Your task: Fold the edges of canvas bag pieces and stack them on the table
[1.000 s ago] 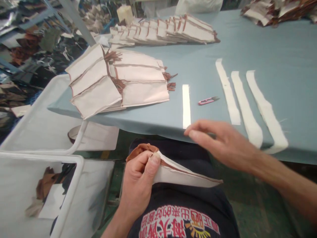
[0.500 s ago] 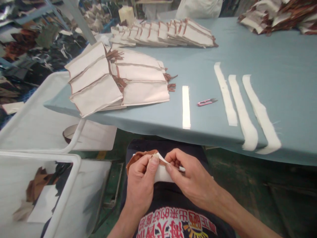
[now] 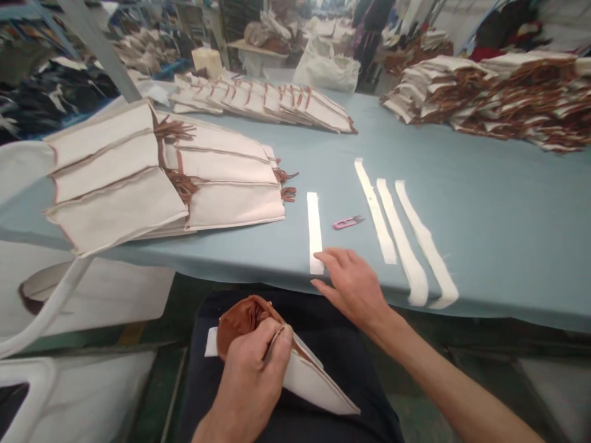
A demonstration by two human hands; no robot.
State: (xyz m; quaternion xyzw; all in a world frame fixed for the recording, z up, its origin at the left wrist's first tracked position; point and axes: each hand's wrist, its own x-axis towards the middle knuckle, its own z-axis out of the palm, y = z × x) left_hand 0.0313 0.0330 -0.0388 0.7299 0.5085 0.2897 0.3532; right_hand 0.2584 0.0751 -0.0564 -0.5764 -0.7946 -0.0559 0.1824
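Pinches a cream cloth piece (image 3: 318,381) with brown lining down on the lap, left hand (image 3: 256,375) with thumb and fingers clamped on its bunched end. Reaches the right hand (image 3: 353,286) over the near edge of the bench (image 3: 484,203), fingers apart and holding nothing, tips just at the short white strip (image 3: 314,231). Pink snips (image 3: 347,222) just beside, three long strips (image 3: 406,246) further right.

Looks well into the batch: fanned stacks (image 3: 161,178) and a row behind (image 3: 263,101) laid out, a jumbled heap (image 3: 498,92) at the far right perhaps unhandled. Plenty of bare bench between strips and heap.
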